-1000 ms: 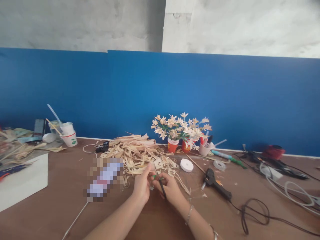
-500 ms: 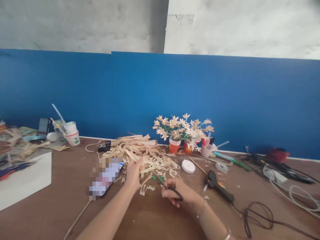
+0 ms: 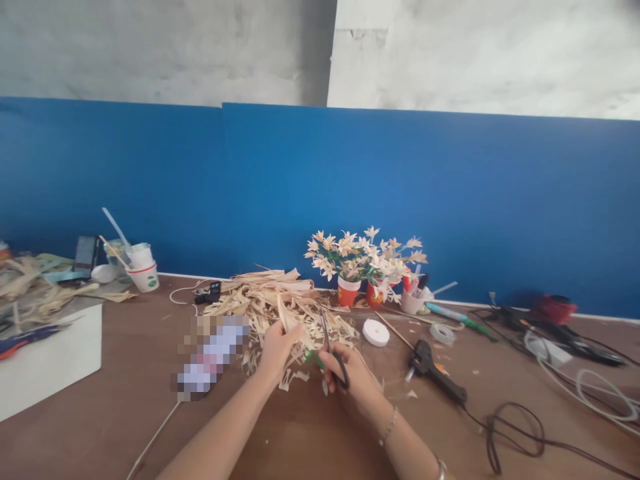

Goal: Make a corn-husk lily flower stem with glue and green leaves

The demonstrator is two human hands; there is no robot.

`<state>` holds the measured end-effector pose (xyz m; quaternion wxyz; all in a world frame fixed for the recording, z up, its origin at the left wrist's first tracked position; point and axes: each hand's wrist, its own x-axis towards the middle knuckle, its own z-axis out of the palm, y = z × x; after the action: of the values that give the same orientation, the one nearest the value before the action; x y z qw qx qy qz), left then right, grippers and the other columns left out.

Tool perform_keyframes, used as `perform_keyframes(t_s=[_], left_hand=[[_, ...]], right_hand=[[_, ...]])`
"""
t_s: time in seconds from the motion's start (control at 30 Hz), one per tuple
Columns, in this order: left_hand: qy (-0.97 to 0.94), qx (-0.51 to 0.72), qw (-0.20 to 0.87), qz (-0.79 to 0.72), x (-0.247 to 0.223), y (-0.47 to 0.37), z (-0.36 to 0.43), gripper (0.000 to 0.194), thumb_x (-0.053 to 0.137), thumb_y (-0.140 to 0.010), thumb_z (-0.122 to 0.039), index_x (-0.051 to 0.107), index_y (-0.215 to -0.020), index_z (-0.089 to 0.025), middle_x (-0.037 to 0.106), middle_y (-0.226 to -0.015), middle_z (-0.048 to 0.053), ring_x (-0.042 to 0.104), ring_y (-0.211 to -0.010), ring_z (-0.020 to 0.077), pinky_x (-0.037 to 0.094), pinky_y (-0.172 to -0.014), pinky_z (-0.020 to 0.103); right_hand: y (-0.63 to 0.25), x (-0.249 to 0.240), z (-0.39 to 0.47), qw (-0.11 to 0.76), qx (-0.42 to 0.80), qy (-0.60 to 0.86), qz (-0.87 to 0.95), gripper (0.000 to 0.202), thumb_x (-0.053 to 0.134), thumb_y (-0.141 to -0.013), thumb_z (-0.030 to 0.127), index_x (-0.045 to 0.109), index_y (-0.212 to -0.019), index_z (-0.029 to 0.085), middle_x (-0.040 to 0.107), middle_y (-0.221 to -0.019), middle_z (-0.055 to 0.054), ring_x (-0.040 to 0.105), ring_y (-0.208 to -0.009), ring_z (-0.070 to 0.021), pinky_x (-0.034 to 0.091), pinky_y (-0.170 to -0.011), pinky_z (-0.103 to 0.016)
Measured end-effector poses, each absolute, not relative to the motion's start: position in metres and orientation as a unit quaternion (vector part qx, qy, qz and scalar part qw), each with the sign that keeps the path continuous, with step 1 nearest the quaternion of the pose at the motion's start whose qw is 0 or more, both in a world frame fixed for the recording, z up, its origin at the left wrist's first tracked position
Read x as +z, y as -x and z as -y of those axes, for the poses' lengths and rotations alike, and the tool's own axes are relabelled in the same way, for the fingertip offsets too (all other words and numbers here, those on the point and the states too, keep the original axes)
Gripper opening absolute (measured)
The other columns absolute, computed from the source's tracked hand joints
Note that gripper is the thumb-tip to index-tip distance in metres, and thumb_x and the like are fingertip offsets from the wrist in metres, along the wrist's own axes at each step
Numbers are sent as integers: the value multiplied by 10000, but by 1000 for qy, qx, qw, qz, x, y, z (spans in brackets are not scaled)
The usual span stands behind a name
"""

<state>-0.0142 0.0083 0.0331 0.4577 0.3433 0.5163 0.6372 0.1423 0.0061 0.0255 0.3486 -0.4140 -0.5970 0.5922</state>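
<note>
My left hand [image 3: 278, 348] is closed on a pale strip of dried husk [image 3: 285, 311], which points up and away from the fingers. In my right hand [image 3: 346, 371] are black-handled scissors [image 3: 326, 335], fingers round the handles and blades pointing up and away. The blades stand a little right of the strip, apart from it. Behind both hands spreads a heap of husk strips and scraps [image 3: 250, 301]. Small green pieces [image 3: 311, 357] show between the hands; what they are I cannot make out.
A phone [image 3: 213, 357] with a blurred screen lies left of my hands. Flowers [image 3: 365, 257] stand in red cups at the back. Rightward are a white roll [image 3: 375, 333], a black glue gun [image 3: 434, 373] and cables [image 3: 520, 427]. A white sheet [image 3: 60, 360] lies far left.
My left hand has shifted slightly right, and its strip now points more upright. My right hand has turned the scissors so that the blades point upward, farther from me.
</note>
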Motion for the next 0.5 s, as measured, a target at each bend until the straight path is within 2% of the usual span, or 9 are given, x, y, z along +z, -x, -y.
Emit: perform_keyframes(t_s=[0.1, 0.27, 0.43, 0.5], left_hand=[[-387, 600, 466, -523, 30, 8, -6, 257, 734, -552, -333, 612, -629, -121, 596, -512, -3, 510, -466, 127, 370, -455, 221], [-398, 556, 536, -494, 31, 3, -3, 272, 738, -563, -343, 608, -665, -127, 593, -535, -9, 481, -454, 102, 336, -434, 201], [-413, 475, 635, -447, 37, 10, -2, 299, 769, -551, -329, 603, -666, -109, 464, -434, -67, 228, -342, 11, 98, -363, 186], [-400, 479, 640, -448, 38, 11, -2, 290, 773, -550, -317, 597, -650, -109, 459, -427, -69, 205, -338, 4, 67, -366, 192]], right_hand=[[-140, 28, -4, 360, 598, 430, 573, 409, 621, -661, 547, 497, -724, 163, 522, -433, 47, 451, -316, -72, 196, -297, -150], [-141, 25, -7, 353, 609, 423, 570, 380, 659, -618, 498, 478, -674, 169, 493, -380, 64, 414, -286, -66, 280, -316, -163], [-142, 24, -9, 369, 588, 425, 580, 356, 632, -632, 491, 472, -668, 175, 485, -369, 72, 405, -274, -67, 279, -313, -166], [-142, 24, -10, 365, 589, 422, 585, 350, 630, -636, 487, 475, -669, 175, 486, -373, 72, 411, -277, -69, 283, -315, -170]])
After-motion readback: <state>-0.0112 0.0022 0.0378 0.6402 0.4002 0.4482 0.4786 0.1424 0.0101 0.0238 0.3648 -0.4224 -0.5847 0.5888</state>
